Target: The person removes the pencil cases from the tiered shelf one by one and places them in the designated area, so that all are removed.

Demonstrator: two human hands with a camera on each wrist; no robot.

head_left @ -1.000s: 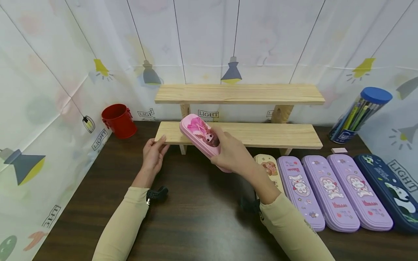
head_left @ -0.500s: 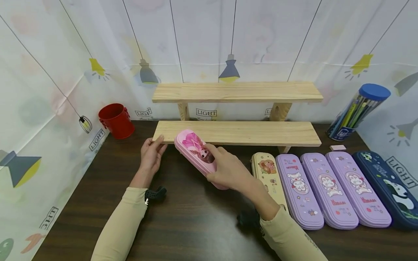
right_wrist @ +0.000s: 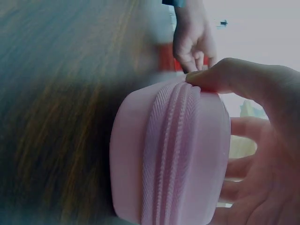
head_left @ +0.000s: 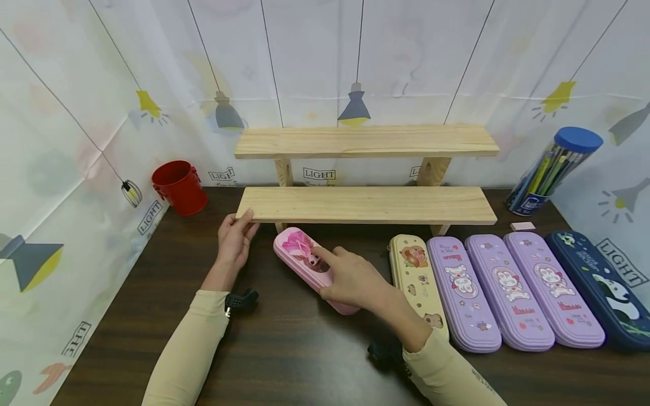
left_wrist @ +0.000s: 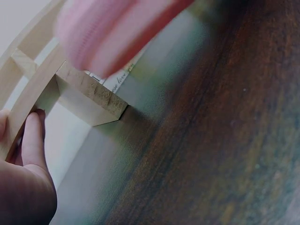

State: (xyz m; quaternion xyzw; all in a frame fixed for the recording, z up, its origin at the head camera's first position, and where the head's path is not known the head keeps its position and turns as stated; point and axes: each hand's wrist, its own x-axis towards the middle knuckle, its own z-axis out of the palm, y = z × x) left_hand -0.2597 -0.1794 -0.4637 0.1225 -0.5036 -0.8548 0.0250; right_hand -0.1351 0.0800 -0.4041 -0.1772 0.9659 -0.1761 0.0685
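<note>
My right hand (head_left: 358, 282) grips a pink zippered pencil case (head_left: 299, 252) with a doll picture on its lid. The case lies at a slant in front of the wooden shelf (head_left: 365, 205), low over the dark table; whether it touches the table I cannot tell. In the right wrist view the zipper (right_wrist: 171, 154) runs round its near end, with the thumb along one side and the fingers across the lid. My left hand (head_left: 233, 239) holds the left end of the shelf's lower board, thumb on top and fingers beneath.
On the right lie a cream pencil case (head_left: 418, 285), several purple ones (head_left: 510, 293) and a navy panda case (head_left: 604, 293) in a row. Behind them are a pink eraser (head_left: 523, 226) and a blue-lidded pencil tub (head_left: 553, 169). A red bucket (head_left: 180, 189) stands at back left.
My right hand has brought the pink pencil case down from in front of the lower board toward the table. The left hand keeps its hold on the board.
</note>
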